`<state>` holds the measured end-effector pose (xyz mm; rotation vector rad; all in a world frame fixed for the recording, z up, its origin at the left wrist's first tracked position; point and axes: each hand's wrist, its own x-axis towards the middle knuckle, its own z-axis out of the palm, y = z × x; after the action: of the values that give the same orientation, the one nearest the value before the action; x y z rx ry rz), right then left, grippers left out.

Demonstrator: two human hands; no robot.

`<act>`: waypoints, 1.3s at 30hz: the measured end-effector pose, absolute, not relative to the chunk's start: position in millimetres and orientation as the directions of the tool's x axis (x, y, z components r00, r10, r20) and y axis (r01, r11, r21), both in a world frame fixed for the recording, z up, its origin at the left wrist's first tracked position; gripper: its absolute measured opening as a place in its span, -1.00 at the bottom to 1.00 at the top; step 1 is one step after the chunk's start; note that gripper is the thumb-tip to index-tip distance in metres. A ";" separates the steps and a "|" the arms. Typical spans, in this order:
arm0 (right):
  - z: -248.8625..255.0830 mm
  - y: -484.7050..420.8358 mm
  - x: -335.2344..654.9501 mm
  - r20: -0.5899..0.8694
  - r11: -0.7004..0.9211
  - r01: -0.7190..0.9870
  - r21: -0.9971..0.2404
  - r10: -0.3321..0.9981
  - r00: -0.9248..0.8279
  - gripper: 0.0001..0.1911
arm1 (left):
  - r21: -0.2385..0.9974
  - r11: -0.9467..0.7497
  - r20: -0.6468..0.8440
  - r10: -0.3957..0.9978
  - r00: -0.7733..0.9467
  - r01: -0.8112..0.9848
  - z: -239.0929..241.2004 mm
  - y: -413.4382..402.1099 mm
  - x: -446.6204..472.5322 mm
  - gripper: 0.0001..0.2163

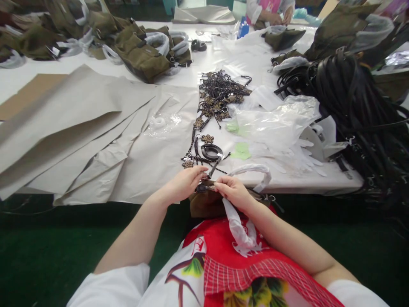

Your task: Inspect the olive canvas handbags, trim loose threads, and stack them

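My left hand (187, 182) and my right hand (232, 190) meet at the table's near edge, both pinched on a small dark strap clasp (204, 186). The clasp sits at the top of an olive-brown bag (206, 204) resting on my lap. A handle wrapped in white plastic (252, 170) arches up behind my right hand, and a second wrapped handle (238, 228) hangs down below it. Just beyond my fingers lie a coiled black strap (211, 151) and braided dark cords with flower-shaped charms (207, 138).
Sheets of grey-beige paper (79, 128) cover the left of the table. A heap of dark cords (220, 96), clear plastic bags (277, 123) and black straps (351, 102) lie to the right. Olive bags (140, 51) are piled at the back. Another person's hands (276, 17) work at the far side.
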<state>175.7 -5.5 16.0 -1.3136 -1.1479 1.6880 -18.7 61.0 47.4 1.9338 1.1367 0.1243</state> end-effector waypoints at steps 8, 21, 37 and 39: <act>14.5 -8.0 169.4 -0.377 -0.396 -0.051 -0.917 0.900 -0.220 -0.75 | 0.710 -0.156 -0.329 0.789 0.519 0.687 32.1 46.3 -8.1 -0.75; 10.6 -16.0 159.5 -0.419 -0.430 -0.107 -0.897 0.901 -0.107 -0.73 | 0.137 -0.147 -0.539 0.819 0.198 0.980 10.9 90.8 39.3 -0.58; 5.7 -21.6 175.3 -0.455 -0.466 -0.211 -0.859 0.885 -0.100 -0.70 | 0.724 -0.002 -0.308 0.894 0.326 0.689 34.9 50.5 17.1 -0.76; 6.2 -20.8 176.7 -0.439 -0.459 -0.200 -0.866 0.888 -0.139 -0.71 | 0.730 0.009 -0.328 0.882 0.339 0.683 42.7 45.9 15.3 -0.75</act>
<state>176.7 -20.8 6.2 -1.3129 -0.8369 1.7146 15.3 45.9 42.7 1.7306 1.4035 0.2857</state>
